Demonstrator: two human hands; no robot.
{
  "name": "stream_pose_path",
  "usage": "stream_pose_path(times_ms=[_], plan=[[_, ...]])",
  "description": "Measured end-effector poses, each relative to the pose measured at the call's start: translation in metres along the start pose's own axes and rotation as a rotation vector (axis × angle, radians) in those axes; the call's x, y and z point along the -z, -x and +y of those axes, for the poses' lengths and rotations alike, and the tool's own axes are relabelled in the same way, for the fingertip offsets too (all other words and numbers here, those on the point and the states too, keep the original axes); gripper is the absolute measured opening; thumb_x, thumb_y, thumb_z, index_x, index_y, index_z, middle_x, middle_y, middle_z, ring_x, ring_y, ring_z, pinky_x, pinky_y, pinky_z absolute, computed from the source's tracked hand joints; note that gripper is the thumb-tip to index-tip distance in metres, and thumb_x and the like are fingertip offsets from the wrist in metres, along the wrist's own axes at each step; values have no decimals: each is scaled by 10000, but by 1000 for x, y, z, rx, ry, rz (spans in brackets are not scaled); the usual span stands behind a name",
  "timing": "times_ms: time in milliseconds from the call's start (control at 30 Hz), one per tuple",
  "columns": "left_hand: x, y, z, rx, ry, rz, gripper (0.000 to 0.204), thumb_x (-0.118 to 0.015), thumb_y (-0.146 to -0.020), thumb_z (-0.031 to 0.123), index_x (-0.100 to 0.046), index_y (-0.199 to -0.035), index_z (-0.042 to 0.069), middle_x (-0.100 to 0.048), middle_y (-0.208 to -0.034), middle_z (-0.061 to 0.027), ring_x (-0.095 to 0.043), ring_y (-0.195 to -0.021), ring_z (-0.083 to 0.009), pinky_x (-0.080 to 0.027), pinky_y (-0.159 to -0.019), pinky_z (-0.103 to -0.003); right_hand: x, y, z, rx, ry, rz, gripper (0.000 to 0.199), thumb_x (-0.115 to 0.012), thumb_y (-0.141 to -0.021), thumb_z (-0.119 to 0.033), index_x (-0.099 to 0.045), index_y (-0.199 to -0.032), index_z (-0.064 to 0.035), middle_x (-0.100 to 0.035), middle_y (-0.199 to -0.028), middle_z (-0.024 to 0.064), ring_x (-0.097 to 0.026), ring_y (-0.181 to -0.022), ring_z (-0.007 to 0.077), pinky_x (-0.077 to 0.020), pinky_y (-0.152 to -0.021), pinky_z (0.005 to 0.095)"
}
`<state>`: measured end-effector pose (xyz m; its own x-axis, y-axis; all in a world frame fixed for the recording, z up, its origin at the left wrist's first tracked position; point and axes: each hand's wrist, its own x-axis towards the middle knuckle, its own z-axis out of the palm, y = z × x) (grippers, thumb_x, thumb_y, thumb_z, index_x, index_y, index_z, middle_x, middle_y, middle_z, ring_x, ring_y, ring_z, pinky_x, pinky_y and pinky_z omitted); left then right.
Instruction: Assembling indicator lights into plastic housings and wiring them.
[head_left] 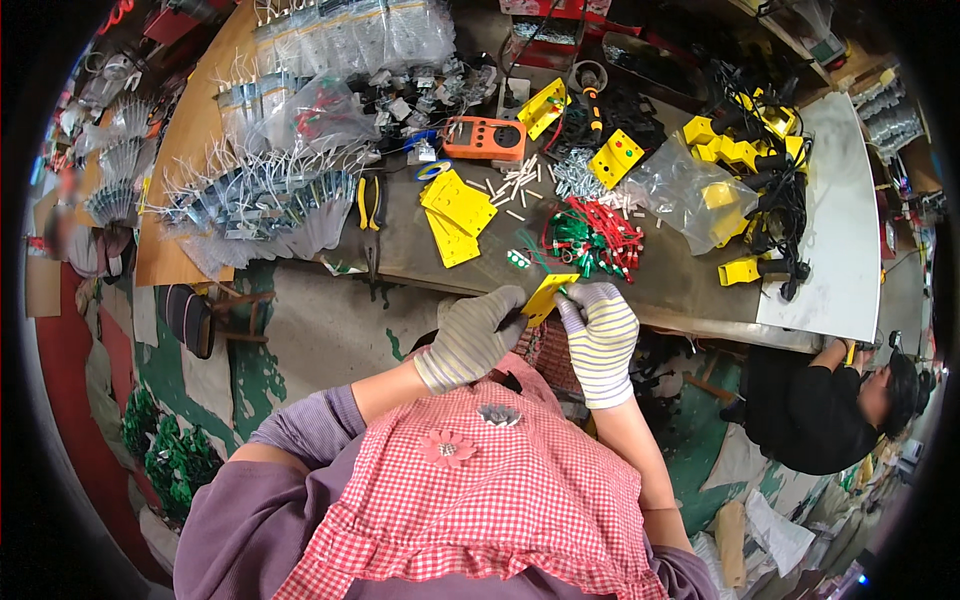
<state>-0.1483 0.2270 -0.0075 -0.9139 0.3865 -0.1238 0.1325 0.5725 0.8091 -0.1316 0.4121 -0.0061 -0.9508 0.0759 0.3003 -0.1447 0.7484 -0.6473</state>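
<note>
- the left hand (468, 340), in a grey knit glove, has its grip clamped on the lower end of a small yellow plate (546, 297), which sits in the air just off the near edge of the counter (690, 290), in front of the red checked apron (480, 500).
- the right hand (598, 335), in a striped glove, has its fingers (572, 312) drawn together against the plate's right edge; whether they pinch a small part there cannot be told.
- risk, as a judgement: the plate hangs past the counter edge, so a slack grip would likely drop it to the floor, and thick gloves dull the feel for small pieces.
- risk: the pile of red and green wired parts (592, 243) lies just beyond the hands; a sleeve or a wire end could snag it and drag pieces off the edge.
- risk: loose white pins (515, 182) and small metal bits (572, 172) lie scattered and could roll or get swept off.
- containers: a clear plastic bag (690, 190) lies open on the counter with yellow parts inside.
- more clear bags (350, 35) at the far left hold small hardware, too small to tell apart.
- flat yellow plates (458, 205) are stacked bare on the counter, beside an orange meter (485, 138).
- another person (830, 405) in black crouches at the right, well apart.
</note>
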Motion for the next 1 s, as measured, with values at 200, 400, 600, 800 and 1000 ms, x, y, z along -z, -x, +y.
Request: stream_pose_path(times_ms=[200,400,600,800,1000], plan=[[0,8,-4,19,191,-165,205,-645,-825,148,-601,-996,44,-641,-800,-138,-639,-709,-304,-488,-639,-374,-10,27,18,-565,-871,16,299,-834,-692,-94,-603,-871,-29,-604,-795,30,-557,-755,114,-479,-720,277],[-9,3,-14,51,151,-409,246,-639,-826,182,-615,-1015,26,-659,-872,-188,-638,-770,-354,-496,-674,-394,-17,55,50,-520,-780,-228,359,-854,-657,-119,-568,-851,-27,-583,-790,30,-540,-766,116,-466,-724,261],[-11,-9,-25,174,199,-376,226,-645,-834,202,-639,-943,4,-647,-798,-167,-643,-717,-290,-491,-653,-374,-17,27,50,-621,-728,-170,315,-824,-693,-90,-588,-893,-29,-601,-773,28,-533,-679,113,-471,-649,267],[0,-27,-14,294,341,-198,272,-638,-865,176,-645,-1028,-42,-685,-845,-136,-659,-749,-192,-507,-680,-328,-21,12,167,-240,306,80,231,-743,-710,-91,-607,-896,-90,-590,-843,134,-587,-781,344,-493,-703,435],[0,-33,-31,289,383,-43,313,-660,-846,190,-651,-1056,-42,-697,-888,-143,-655,-773,-190,-504,-718,-314,7,17,145,-354,285,9,170,-722,-757,-97,-646,-905,-63,-648,-849,140,-628,-779,315,-507,-716,411]])
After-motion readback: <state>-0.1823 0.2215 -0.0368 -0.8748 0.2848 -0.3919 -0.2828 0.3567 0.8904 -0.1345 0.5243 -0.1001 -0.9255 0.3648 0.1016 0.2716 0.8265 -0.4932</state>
